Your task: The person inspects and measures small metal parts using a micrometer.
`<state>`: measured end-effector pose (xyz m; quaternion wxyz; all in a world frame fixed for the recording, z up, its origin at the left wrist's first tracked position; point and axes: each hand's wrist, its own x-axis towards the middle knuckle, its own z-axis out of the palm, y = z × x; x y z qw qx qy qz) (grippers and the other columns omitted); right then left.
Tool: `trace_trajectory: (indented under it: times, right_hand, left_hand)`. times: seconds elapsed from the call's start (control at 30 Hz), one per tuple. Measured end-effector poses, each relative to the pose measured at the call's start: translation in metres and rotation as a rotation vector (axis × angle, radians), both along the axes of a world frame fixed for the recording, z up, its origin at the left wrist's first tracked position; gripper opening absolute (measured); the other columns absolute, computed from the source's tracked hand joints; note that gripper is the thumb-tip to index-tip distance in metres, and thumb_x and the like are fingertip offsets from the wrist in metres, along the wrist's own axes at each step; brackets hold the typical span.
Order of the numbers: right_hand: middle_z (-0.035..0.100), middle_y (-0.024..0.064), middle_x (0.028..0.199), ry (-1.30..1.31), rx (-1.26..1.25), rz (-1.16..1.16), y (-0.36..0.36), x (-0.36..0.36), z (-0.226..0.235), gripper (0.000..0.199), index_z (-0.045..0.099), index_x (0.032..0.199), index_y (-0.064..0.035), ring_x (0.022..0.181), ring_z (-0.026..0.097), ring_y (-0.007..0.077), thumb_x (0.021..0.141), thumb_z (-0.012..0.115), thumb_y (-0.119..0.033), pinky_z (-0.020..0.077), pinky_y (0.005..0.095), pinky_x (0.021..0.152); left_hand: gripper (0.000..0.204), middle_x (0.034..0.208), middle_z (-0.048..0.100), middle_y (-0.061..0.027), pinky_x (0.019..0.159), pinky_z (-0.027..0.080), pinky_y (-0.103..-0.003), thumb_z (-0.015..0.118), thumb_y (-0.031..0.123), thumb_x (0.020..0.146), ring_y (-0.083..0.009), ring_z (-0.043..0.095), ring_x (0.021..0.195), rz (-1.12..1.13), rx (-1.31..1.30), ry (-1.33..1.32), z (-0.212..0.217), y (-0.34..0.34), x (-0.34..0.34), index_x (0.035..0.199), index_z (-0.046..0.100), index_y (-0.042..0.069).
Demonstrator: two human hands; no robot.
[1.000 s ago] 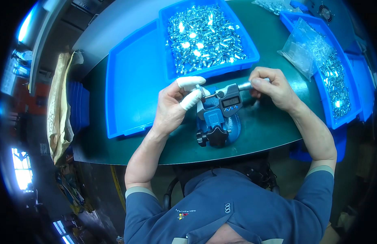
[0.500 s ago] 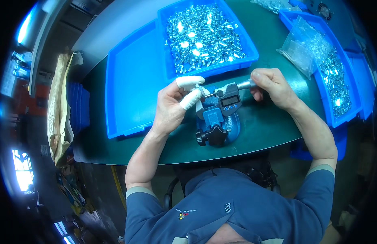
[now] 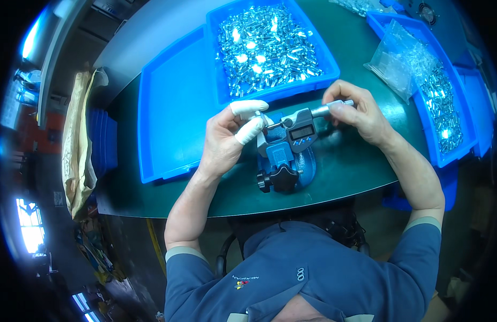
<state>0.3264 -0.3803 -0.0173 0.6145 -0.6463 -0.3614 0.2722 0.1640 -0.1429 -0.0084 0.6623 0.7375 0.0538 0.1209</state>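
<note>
A digital micrometer (image 3: 302,129) with a small display sits clamped in a blue stand (image 3: 307,167) with black knobs. My left hand (image 3: 222,140) has white finger covers on thumb and forefinger. Those two fingers pinch a small silvery metal part (image 3: 265,119) at the micrometer's measuring gap; they hide most of it. On the other side, my right hand (image 3: 363,114) has thumb and forefinger closed around the micrometer's thimble (image 3: 322,110), whose end pokes out past the thumb.
Behind the micrometer stands a blue tray (image 3: 330,75) heaped with small shiny metal parts. A bare-bottomed blue tray (image 3: 173,118) lies to its left. At right, another blue tray (image 3: 428,126) holds more parts and a clear plastic bag (image 3: 393,67). The green table's front edge curves close to me.
My right hand has shifted its grip on the thimble: the fingers have rolled round and the thimble's end now shows. My left hand stays nearly still.
</note>
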Motion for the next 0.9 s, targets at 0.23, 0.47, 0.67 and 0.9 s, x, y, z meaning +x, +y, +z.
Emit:
trace_trajectory:
  times: [0.23, 0.47, 0.67, 0.9]
  right_hand:
    - [0.060, 0.0011, 0.077, -0.052, -0.031, -0.006, -0.003, 0.001, 0.000, 0.025, 0.061, 0.093, -0.0045, 0.071, 0.056, 0.0070, 0.093, 0.059, -0.030, 0.0440, 0.0223, 0.062]
    - [0.060, 0.0014, 0.076, -0.022, -0.010, -0.033, -0.001, -0.002, 0.003, 0.028, 0.060, 0.088, -0.0045, 0.068, 0.055, 0.0063, 0.096, 0.057, -0.032, 0.0438, 0.0222, 0.062]
    - [0.058, 0.0013, 0.076, -0.052, 0.027, -0.036, 0.001, -0.006, 0.004, 0.034, 0.059, 0.084, -0.0043, 0.066, 0.055, 0.0072, 0.098, 0.056, -0.036, 0.0429, 0.0226, 0.061]
    - [0.057, -0.0010, 0.093, -0.080, -0.033, -0.001, -0.004, 0.000, 0.003, 0.036, 0.059, 0.106, -0.0055, 0.079, 0.052, 0.0051, 0.085, 0.070, -0.033, 0.0416, 0.0206, 0.068]
  left_hand:
    - [0.028, 0.094, 0.072, -0.0093, 0.065, 0.054, -0.024, 0.068, 0.010, 0.092, -0.0130, 0.068, 0.081, -0.001, -0.019, 0.018, 0.003, -0.002, 0.000, 0.118, 0.065, 0.002]
    - [0.028, 0.099, 0.070, -0.0085, 0.076, 0.055, -0.027, 0.066, 0.004, 0.092, -0.0141, 0.067, 0.090, -0.026, -0.018, 0.071, 0.005, 0.001, -0.001, 0.119, 0.064, 0.002]
    - [0.028, 0.100, 0.070, -0.0088, 0.077, 0.055, -0.028, 0.067, 0.004, 0.092, -0.0143, 0.067, 0.091, -0.030, -0.013, 0.055, 0.003, 0.003, -0.002, 0.120, 0.064, 0.002]
    - [0.028, 0.100, 0.070, -0.0084, 0.077, 0.055, -0.028, 0.067, 0.004, 0.092, -0.0143, 0.067, 0.092, -0.021, -0.019, 0.054, 0.004, 0.001, -0.001, 0.120, 0.064, 0.002]
